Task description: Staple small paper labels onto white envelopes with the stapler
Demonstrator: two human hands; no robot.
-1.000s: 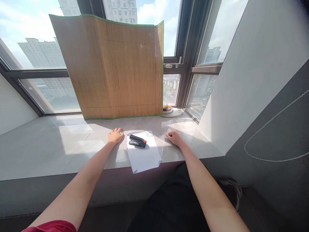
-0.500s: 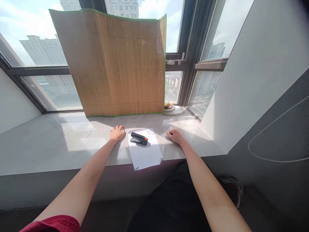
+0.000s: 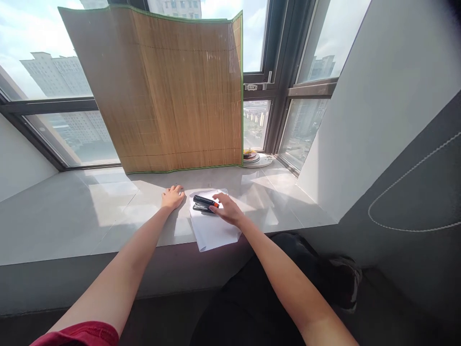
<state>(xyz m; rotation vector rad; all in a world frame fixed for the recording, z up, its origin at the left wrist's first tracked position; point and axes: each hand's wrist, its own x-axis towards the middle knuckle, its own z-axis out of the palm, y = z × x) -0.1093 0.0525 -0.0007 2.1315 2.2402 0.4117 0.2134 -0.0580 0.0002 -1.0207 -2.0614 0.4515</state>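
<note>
A black stapler [image 3: 203, 203] with an orange patch at its right end lies on white paper sheets [image 3: 216, 233] on the tiled window ledge. My right hand [image 3: 229, 209] is at the stapler's right end, thumb and fingers apart on either side of it. Whether the fingertips touch the stapler I cannot tell. To the left of the paper, my left hand [image 3: 173, 197] rests palm down on the ledge, its fingers laid out and holding nothing.
A bamboo mat [image 3: 180, 96] with green edging leans against the window behind the ledge [image 3: 118, 206]. Stacked plates [image 3: 256, 158] stand in the back right corner. A beaded cord [image 3: 399, 230] hangs at the right, and a shoe [image 3: 347, 283] shows below the ledge.
My right hand has moved left from the bare ledge to the stapler, and its curled fingers have spread. My left hand stays in place. The view has shifted slightly.
</note>
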